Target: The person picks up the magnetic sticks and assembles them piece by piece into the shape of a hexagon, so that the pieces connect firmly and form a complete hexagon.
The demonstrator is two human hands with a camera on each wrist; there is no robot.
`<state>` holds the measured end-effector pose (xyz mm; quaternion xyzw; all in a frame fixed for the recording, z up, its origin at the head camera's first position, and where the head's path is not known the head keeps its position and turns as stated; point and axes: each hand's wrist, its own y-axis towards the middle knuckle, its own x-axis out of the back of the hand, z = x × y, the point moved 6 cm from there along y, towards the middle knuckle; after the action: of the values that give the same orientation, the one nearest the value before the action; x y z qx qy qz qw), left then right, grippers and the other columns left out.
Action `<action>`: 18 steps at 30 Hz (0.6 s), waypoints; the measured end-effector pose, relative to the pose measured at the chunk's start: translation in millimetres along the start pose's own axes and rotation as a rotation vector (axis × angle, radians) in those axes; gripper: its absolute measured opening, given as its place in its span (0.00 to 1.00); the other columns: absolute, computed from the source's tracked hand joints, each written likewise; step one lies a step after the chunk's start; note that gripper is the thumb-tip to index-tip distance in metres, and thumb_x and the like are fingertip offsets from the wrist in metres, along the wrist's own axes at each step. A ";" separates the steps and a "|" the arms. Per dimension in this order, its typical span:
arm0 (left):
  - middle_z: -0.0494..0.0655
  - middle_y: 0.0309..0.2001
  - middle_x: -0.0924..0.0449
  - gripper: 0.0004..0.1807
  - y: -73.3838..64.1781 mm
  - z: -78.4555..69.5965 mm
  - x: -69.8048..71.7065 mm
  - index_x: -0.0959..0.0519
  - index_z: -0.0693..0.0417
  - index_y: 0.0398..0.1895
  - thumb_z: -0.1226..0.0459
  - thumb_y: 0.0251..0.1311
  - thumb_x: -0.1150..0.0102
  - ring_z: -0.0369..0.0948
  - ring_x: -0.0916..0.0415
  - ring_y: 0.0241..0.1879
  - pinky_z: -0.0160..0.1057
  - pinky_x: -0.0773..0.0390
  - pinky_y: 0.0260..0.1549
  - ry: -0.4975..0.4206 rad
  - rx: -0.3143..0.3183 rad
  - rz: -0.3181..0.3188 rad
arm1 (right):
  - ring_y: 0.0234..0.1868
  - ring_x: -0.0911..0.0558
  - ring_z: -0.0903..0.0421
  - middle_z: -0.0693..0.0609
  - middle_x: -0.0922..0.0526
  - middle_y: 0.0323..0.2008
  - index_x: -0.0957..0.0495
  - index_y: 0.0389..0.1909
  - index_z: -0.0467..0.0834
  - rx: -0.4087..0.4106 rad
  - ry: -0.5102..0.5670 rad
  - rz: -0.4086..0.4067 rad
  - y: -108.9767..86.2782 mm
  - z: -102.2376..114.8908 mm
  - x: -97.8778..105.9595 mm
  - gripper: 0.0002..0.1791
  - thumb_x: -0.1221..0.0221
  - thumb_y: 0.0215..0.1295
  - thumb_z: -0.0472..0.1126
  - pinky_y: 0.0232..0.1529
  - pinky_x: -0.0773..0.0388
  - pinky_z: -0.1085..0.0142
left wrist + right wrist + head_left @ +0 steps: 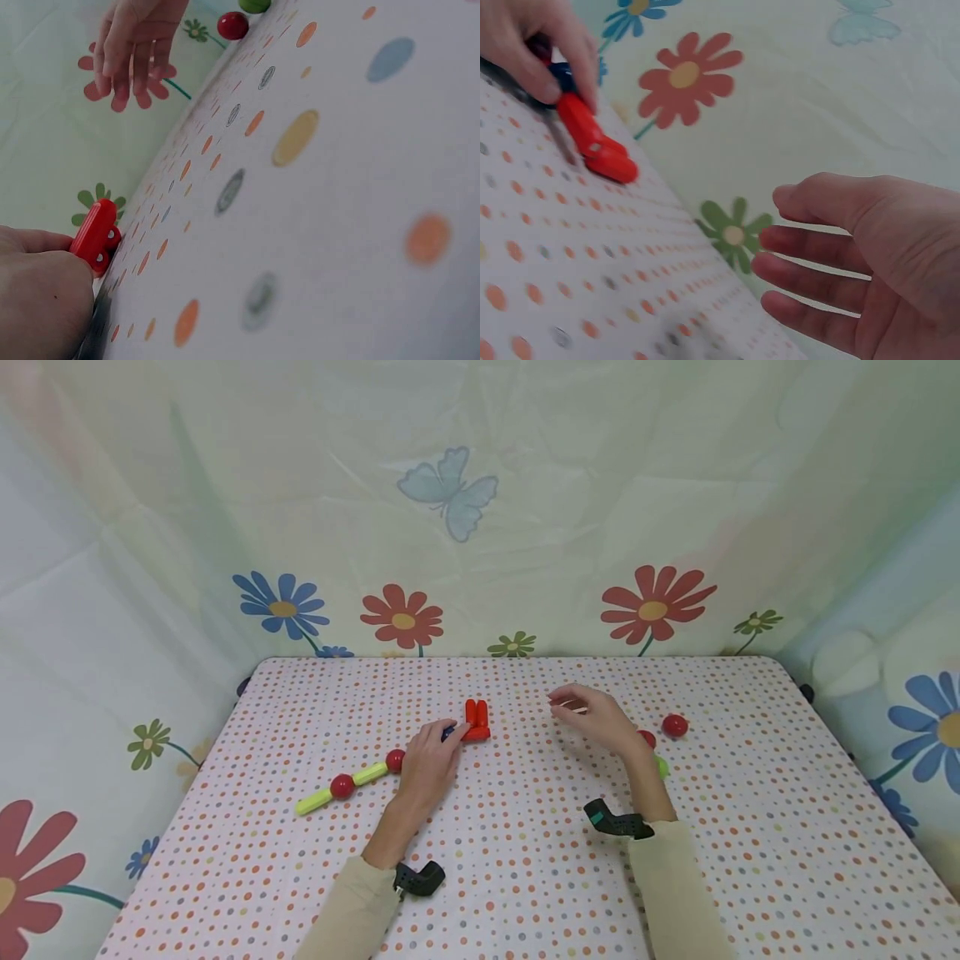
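Note:
My left hand [429, 764] is low at the table's centre-left. Its thumb and finger pinch a dark blue toy piece [560, 73], mostly covered by the hand. Red sticks [477, 717] lie against its fingertips; two stand side by side and one lies crosswise below. In the left wrist view, pale round spots mark the ends of two red sticks [112, 238]. My right hand [596, 718] hovers over the table to the right, fingers loosely bent and apart, holding nothing. Beside the left hand runs a chain of yellow-green sticks [370, 774] and red balls [342, 787]; its near end is hidden.
Right of my right hand lies a red ball [675, 725]. Another red ball [647, 739] and a green piece [662, 767] are partly behind the right wrist. A dotted cloth covers the table [517, 860], and a flowered curtain [555, 527] hangs behind its back edge.

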<state>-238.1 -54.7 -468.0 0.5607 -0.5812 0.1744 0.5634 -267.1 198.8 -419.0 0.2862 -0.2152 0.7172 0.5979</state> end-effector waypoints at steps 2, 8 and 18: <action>0.48 0.58 0.24 0.20 0.9 1.5 -0.4 0.24 0.43 0.61 0.63 0.66 0.43 0.46 0.27 0.58 0.45 0.22 0.52 0.005 0.000 0.003 | 0.54 0.22 0.43 0.41 0.18 0.52 0.25 0.57 0.38 0.007 -0.024 -0.011 -2.0 -3.5 10.5 0.20 0.44 0.70 0.46 0.52 0.23 0.48; 0.47 0.58 0.24 0.20 -1.0 3.5 -2.4 0.24 0.42 0.61 0.62 0.67 0.44 0.46 0.27 0.58 0.45 0.23 0.53 0.010 0.008 0.007 | 0.54 0.23 0.42 0.40 0.20 0.53 0.26 0.58 0.38 -0.032 -0.033 -0.017 -10.0 -24.1 31.7 0.22 0.44 0.69 0.47 0.49 0.23 0.46; 0.47 0.58 0.24 0.20 1.1 2.5 -2.6 0.24 0.42 0.62 0.63 0.67 0.45 0.46 0.28 0.58 0.44 0.23 0.53 0.021 -0.002 0.022 | 0.54 0.24 0.47 0.43 0.21 0.56 0.26 0.60 0.43 -0.049 -0.057 0.049 -28.5 -61.9 65.4 0.27 0.46 0.69 0.57 0.42 0.23 0.51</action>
<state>-240.8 -55.3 -470.5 0.5520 -0.5815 0.1857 0.5680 -256.5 292.6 -422.3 0.2866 -0.2566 0.7174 0.5808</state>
